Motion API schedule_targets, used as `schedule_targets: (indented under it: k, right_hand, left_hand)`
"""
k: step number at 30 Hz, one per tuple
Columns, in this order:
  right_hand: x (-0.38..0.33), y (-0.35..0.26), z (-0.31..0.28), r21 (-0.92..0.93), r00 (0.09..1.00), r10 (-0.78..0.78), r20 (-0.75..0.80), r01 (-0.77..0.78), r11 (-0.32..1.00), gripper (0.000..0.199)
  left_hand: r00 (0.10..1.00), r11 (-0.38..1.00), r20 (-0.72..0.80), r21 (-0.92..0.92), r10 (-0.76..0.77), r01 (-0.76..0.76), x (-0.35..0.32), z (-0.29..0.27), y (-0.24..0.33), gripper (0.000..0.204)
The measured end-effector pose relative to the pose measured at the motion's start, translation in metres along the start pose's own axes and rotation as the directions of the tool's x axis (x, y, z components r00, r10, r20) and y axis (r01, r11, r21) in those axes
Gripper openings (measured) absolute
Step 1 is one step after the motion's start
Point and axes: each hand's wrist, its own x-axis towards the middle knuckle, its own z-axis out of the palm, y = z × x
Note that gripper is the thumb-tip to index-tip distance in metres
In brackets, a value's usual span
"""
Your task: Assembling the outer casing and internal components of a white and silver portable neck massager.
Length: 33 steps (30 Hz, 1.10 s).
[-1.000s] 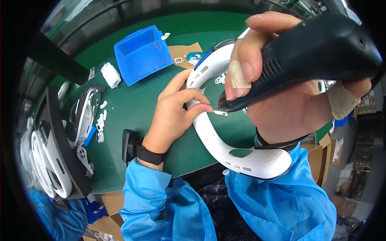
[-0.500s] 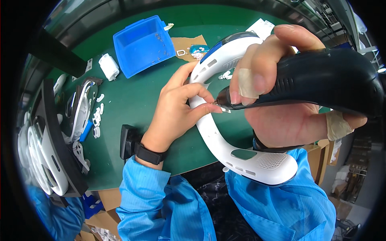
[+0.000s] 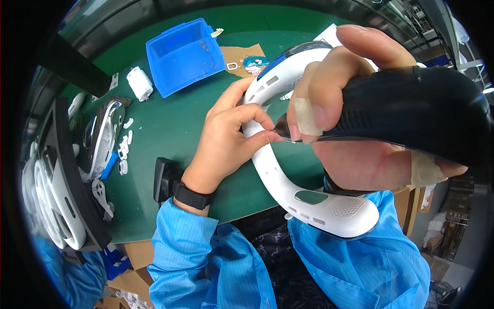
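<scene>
Both hands are drawing closer and higher than a moment ago, the black power screwdriver [image 3: 411, 110] now looming larger. The right hand [image 3: 360, 123] is clenching around that tool, its tip meeting the white curved neck fan [image 3: 288, 175], which the left hand [image 3: 226, 139] is pinching by its band above the green table [image 3: 170, 123]. Behind them a blue tray [image 3: 182, 54] is sitting on the table.

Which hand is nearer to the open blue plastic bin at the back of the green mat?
Left. The left hand lies just below the blue plastic bin, apart from it; the right hand is farther right, gripping a black power screwdriver.
</scene>
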Motion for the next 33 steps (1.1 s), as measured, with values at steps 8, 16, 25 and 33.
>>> schedule_targets:
  k: [8, 16, 25, 33]
  right_hand:
    - [-0.001, 0.0, 0.0, 0.056, 1.0, 0.018, 0.019, -0.019, 0.998, 0.129]
    - [0.001, 0.001, -0.001, 0.05, 1.0, -0.001, 0.027, -0.001, 0.999, 0.131]
    - [0.0, 0.011, -0.019, 0.067, 0.995, -0.077, 0.06, 0.073, 0.995, 0.134]
    - [-0.002, 0.006, -0.002, 0.045, 0.998, -0.052, -0.041, 0.054, 0.998, 0.133]
  left_hand:
    - [1.0, 1.0, 0.013, -0.016, -0.001, 0.001, -0.001, 0.0, -0.001, 0.025]
    - [1.0, 1.0, 0.02, -0.008, -0.006, 0.006, 0.0, -0.001, 0.0, 0.024]
    - [0.997, 0.996, 0.026, -0.049, -0.076, 0.077, 0.003, -0.001, 0.002, 0.016]
    - [0.994, 0.992, 0.033, -0.067, -0.103, 0.105, 0.003, -0.002, 0.001, 0.016]
